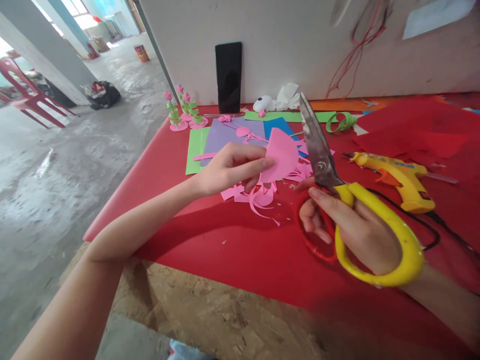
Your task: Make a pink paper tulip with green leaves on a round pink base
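left hand [230, 167] pinching pink paper piece [280, 154], right hand [352, 225] gripping scissors [337, 185] — blades closed

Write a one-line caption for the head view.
Left hand pinches pink paper piece; right hand holds closed scissors.

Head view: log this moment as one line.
left hand: holds pink paper piece | right hand: grips scissors, blades shut, pointing up | pink scraps below | glue gun at right

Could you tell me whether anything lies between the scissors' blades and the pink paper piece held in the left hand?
Nothing visible does: the scissors point up beside the pink paper piece, with only open air between them.
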`<state>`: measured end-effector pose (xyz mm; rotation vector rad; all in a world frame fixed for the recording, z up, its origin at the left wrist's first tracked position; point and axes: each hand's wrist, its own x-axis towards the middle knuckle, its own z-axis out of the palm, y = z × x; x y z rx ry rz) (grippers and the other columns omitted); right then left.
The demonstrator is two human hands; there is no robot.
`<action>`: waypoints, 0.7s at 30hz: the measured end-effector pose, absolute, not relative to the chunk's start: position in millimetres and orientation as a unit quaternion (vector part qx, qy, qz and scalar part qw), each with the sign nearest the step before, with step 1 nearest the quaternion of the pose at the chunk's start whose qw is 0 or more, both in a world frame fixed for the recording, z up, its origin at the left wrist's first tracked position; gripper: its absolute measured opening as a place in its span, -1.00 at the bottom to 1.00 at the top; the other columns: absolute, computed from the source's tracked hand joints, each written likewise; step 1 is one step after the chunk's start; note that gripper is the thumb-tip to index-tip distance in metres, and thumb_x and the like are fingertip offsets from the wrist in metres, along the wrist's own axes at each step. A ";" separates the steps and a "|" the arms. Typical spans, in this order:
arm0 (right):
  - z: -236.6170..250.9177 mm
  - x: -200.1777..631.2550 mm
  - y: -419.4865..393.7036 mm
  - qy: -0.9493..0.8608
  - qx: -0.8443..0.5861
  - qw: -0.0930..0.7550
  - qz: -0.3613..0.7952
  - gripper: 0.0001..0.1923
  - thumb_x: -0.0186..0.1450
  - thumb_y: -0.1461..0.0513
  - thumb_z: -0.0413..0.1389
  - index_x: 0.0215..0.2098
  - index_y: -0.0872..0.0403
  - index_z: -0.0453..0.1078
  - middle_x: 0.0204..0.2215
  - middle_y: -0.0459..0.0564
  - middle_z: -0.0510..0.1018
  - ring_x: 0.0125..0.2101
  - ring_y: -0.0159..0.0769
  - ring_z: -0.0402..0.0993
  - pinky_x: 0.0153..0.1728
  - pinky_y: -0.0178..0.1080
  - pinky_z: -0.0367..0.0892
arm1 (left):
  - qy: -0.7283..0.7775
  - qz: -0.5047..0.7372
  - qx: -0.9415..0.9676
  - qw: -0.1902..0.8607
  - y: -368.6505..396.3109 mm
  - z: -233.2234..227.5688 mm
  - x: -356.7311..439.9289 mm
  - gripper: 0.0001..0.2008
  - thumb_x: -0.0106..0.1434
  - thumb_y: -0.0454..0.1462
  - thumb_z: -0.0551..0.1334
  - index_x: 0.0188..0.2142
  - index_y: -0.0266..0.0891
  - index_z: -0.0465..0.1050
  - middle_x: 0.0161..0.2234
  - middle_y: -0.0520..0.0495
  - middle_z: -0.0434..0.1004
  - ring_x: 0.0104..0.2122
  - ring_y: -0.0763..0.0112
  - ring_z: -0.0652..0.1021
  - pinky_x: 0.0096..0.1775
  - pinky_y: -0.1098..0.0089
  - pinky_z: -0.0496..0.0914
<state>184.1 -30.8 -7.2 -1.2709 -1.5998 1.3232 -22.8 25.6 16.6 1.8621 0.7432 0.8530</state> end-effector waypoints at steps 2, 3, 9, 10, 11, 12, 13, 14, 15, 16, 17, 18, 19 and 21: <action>-8.0 183.1 -31.9 -0.637 -0.445 0.342 0.529 -0.53 0.27 -0.06 -0.02 -0.56 0.14 0.29 -0.63 0.00 0.43 -0.67 -0.52 0.29 -0.62 -0.42 0.30 | 0.306 0.349 0.756 0.461 24.1 17.3 -22.0 -0.52 0.23 0.02 0.21 -0.65 -0.26 0.33 -0.75 0.05 0.33 -0.69 0.62 0.32 -0.58 0.49 0.23; -8.8 182.3 -32.7 -0.637 -0.431 0.344 0.539 -0.61 0.26 -0.02 0.00 -0.46 0.15 0.33 -0.53 0.02 0.49 -0.60 -0.49 0.36 -0.56 -0.41 0.34 | 0.307 0.352 0.752 0.465 23.7 17.1 -21.8 -0.53 0.23 0.01 0.22 -0.65 -0.26 0.34 -0.75 0.05 0.33 -0.69 0.62 0.32 -0.58 0.50 0.24; -11.3 180.3 -27.7 -0.557 -0.433 0.464 0.535 -0.62 0.11 0.13 0.18 -0.17 0.01 0.15 -0.44 -0.17 0.38 -0.52 -0.55 0.36 -0.53 -0.47 0.33 | 0.299 0.304 0.730 0.534 21.6 11.9 -19.0 -0.60 0.23 -0.11 0.25 -0.64 -0.31 0.32 -0.69 0.04 0.41 -0.69 0.66 0.38 -0.60 0.57 0.26; -9.7 181.1 -25.5 -0.549 -0.435 0.485 0.523 -0.59 0.07 0.15 0.20 -0.19 0.00 0.13 -0.44 -0.19 0.36 -0.51 -0.56 0.36 -0.50 -0.49 0.34 | 0.296 0.279 0.734 0.544 20.6 10.8 -17.7 -0.62 0.23 -0.14 0.25 -0.63 -0.32 0.32 -0.69 0.04 0.39 -0.69 0.65 0.39 -0.60 0.58 0.27; -7.4 182.0 -23.7 -0.547 -0.437 0.499 0.511 -0.57 0.03 0.18 0.22 -0.22 0.00 0.11 -0.43 -0.20 0.37 -0.48 -0.57 0.38 -0.47 -0.51 0.35 | 0.291 0.254 0.739 0.552 19.3 9.9 -16.0 -0.63 0.23 -0.17 0.23 -0.63 -0.32 0.31 -0.69 0.05 0.38 -0.69 0.65 0.40 -0.61 0.59 0.28; -4.5 182.8 -22.5 -0.548 -0.439 0.501 0.506 -0.56 0.01 0.21 0.23 -0.24 0.00 0.09 -0.43 -0.21 0.38 -0.45 -0.57 0.39 -0.45 -0.53 0.36 | 0.285 0.232 0.745 0.557 17.8 9.0 -14.0 -0.65 0.23 -0.19 0.22 -0.62 -0.32 0.30 -0.70 0.06 0.36 -0.69 0.65 0.40 -0.61 0.59 0.28; -1.1 183.3 -22.0 -0.550 -0.441 0.495 0.507 -0.56 0.00 0.23 0.22 -0.25 0.00 0.08 -0.43 -0.21 0.39 -0.45 -0.58 0.39 -0.45 -0.53 0.35 | 0.278 0.215 0.752 0.557 16.0 8.3 -11.8 -0.66 0.24 -0.21 0.21 -0.62 -0.31 0.28 -0.71 0.07 0.34 -0.70 0.64 0.40 -0.61 0.59 0.29; 2.5 183.4 -22.5 -0.551 -0.443 0.487 0.513 -0.58 -0.01 0.24 0.20 -0.27 0.00 0.08 -0.45 -0.22 0.38 -0.49 -0.58 0.36 -0.48 -0.53 0.34 | 0.274 0.205 0.761 0.551 13.8 7.7 -9.5 -0.65 0.24 -0.21 0.21 -0.63 -0.30 0.25 -0.72 0.10 0.30 -0.70 0.65 0.39 -0.61 0.60 0.29; 6.2 182.9 -23.6 -0.552 -0.448 0.477 0.517 -0.60 -0.01 0.25 0.19 -0.29 0.01 0.08 -0.48 -0.23 0.36 -0.53 -0.59 0.33 -0.51 -0.53 0.32 | 0.273 0.202 0.771 0.539 11.4 7.3 -7.0 -0.64 0.24 -0.21 0.21 -0.63 -0.29 0.21 -0.72 0.12 0.25 -0.70 0.66 0.38 -0.61 0.61 0.27; 9.6 182.0 -25.2 -0.552 -0.454 0.467 0.521 -0.62 -0.01 0.25 0.18 -0.32 0.02 0.08 -0.52 -0.23 0.33 -0.57 -0.60 0.30 -0.54 -0.52 0.30 | 0.275 0.208 0.778 0.525 8.6 7.0 -4.6 -0.62 0.24 -0.20 0.21 -0.64 -0.28 0.18 -0.72 0.14 0.20 -0.69 0.67 0.38 -0.61 0.62 0.25; 12.5 180.8 -27.1 -0.554 -0.459 0.457 0.523 -0.63 -0.01 0.24 0.18 -0.34 0.03 0.07 -0.55 -0.24 0.30 -0.60 -0.59 0.28 -0.56 -0.51 0.30 | 0.280 0.216 0.782 0.513 5.6 6.9 -2.3 -0.61 0.26 -0.18 0.20 -0.62 -0.27 0.16 -0.70 0.15 0.18 -0.68 0.68 0.38 -0.61 0.63 0.24; 14.6 179.5 -28.9 -0.560 -0.461 0.447 0.524 -0.64 0.00 0.22 0.18 -0.35 0.03 0.07 -0.57 -0.24 0.28 -0.62 -0.58 0.28 -0.56 -0.49 0.31 | 0.289 0.223 0.782 0.505 2.4 7.1 -0.3 -0.62 0.28 -0.17 0.17 -0.60 -0.27 0.16 -0.67 0.15 0.20 -0.67 0.68 0.40 -0.61 0.63 0.25; 15.7 178.3 -30.5 -0.567 -0.459 0.440 0.523 -0.65 0.01 0.21 0.17 -0.36 0.03 0.07 -0.58 -0.24 0.27 -0.63 -0.56 0.29 -0.56 -0.47 0.33 | 0.299 0.229 0.779 0.501 -0.8 7.5 1.3 -0.64 0.31 -0.15 0.13 -0.57 -0.27 0.17 -0.65 0.14 0.24 -0.66 0.69 0.41 -0.60 0.63 0.26; 14.6 176.9 -32.2 -0.579 -0.454 0.438 0.516 -0.68 0.06 0.17 0.16 -0.34 0.03 0.08 -0.58 -0.22 0.31 -0.63 -0.51 0.34 -0.53 -0.42 0.38 | 0.322 0.238 0.769 0.498 -6.2 9.3 3.1 -0.65 0.34 -0.12 0.08 -0.52 -0.26 0.20 -0.62 0.11 0.36 -0.68 0.68 0.42 -0.59 0.61 0.28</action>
